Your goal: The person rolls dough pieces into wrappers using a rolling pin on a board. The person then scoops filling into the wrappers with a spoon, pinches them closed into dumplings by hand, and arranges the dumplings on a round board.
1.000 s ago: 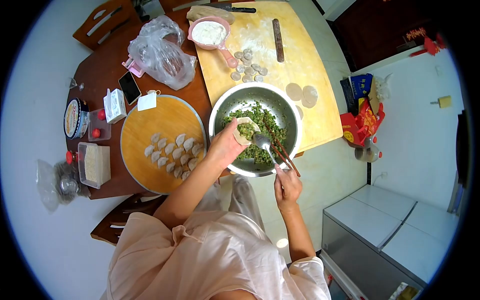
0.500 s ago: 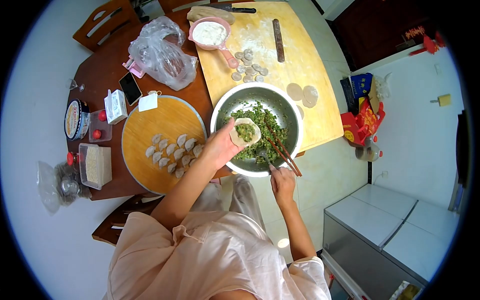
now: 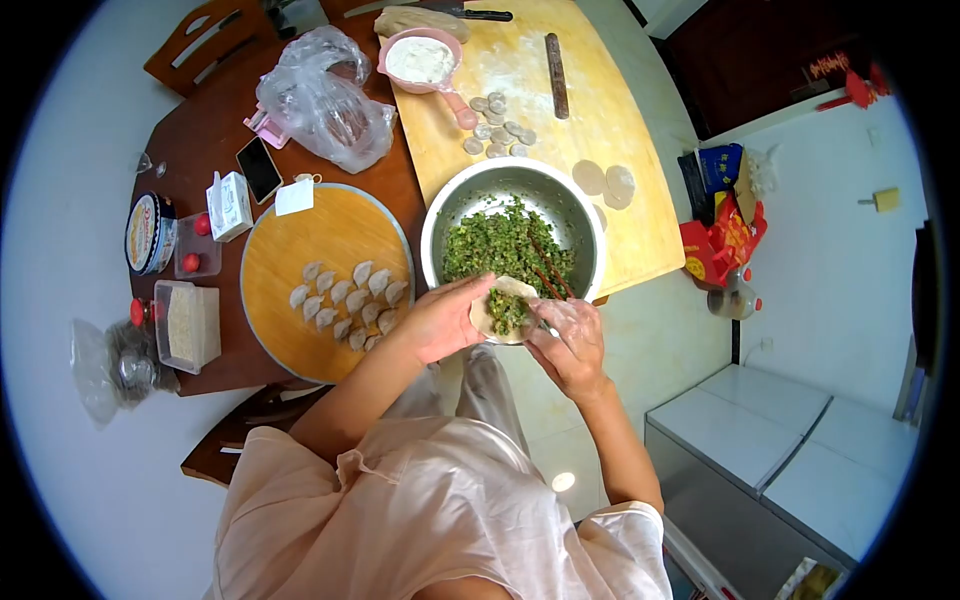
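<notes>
My left hand point(image 3: 448, 318) holds a round dumpling wrapper point(image 3: 487, 322) low over the near rim of the steel bowl point(image 3: 437, 215). A mound of green filling point(image 3: 508, 312) lies on the wrapper. My right hand point(image 3: 572, 345) is closed at the wrapper's right side, with a metal spoon point(image 3: 547, 328) in its fingers, mostly hidden. Chopped green filling point(image 3: 500, 240) fills much of the bowl, and brown chopsticks point(image 3: 545, 268) lean in it. Folded dumplings point(image 3: 341, 291) sit in rows on the round wooden board point(image 3: 285, 235) to the left.
On the pale wooden board point(image 3: 640, 230) lie flat wrappers point(image 3: 619, 183), small dough pieces point(image 3: 498, 134), a rolling pin point(image 3: 556, 75), a knife point(image 3: 488, 15) and a pink scoop of flour point(image 3: 420, 60). A plastic bag point(image 3: 330, 100), phone point(image 3: 259, 170) and tissue pack point(image 3: 230, 205) stand left.
My right hand has risen from the bowl with the spoon to the wrapper. My left hand has brought the wrapper nearer to me, and its filling mound looks larger.
</notes>
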Demonstrator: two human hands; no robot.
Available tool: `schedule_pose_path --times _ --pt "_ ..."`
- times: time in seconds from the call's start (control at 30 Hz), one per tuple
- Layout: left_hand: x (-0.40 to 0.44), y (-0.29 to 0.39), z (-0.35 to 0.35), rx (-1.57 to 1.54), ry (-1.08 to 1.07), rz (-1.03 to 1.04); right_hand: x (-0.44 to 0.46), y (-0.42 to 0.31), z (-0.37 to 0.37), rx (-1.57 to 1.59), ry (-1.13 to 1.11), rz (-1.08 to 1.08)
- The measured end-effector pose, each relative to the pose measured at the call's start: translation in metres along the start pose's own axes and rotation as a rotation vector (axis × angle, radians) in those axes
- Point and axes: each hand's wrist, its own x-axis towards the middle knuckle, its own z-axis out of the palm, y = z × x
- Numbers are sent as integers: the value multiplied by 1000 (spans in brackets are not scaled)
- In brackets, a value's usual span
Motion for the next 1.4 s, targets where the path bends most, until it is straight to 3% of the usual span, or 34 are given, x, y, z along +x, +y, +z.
schedule_pose_path --times 0.13,0.23,0.37,0.4,0.6,0.7,0.8,1.0,1.1,1.2,1.4 --pt "-3 -8 2 96 34 19 6 -3 0 52 -19 -65" --pt "-1 -17 2 399 -71 150 12 -8 -3 97 -11 -41" --pt "-19 -13 29 746 67 150 20 -14 -3 149 25 22" --pt "-18 -18 26 753 28 268 20 -16 -3 149 34 34" --pt "-31 -17 33 993 -82 393 20 -22 -4 160 85 107" --pt "-37 -8 44 1268 -217 482 23 -25 -5 168 104 120" --pt "-40 -10 52 1087 -171 495 25 -26 -7 182 112 142" --pt "-44 -3 56 1122 -211 486 30 -26 -13 188 43 98" --pt "-43 0 57 1044 -232 377 32 -26 -13 203 22 104" --pt "-39 -8 53 923 -146 496 36 -26 -17 213 1 148" --pt "-40 -10 40 940 -86 473 41 -27 -24 208 49 151"
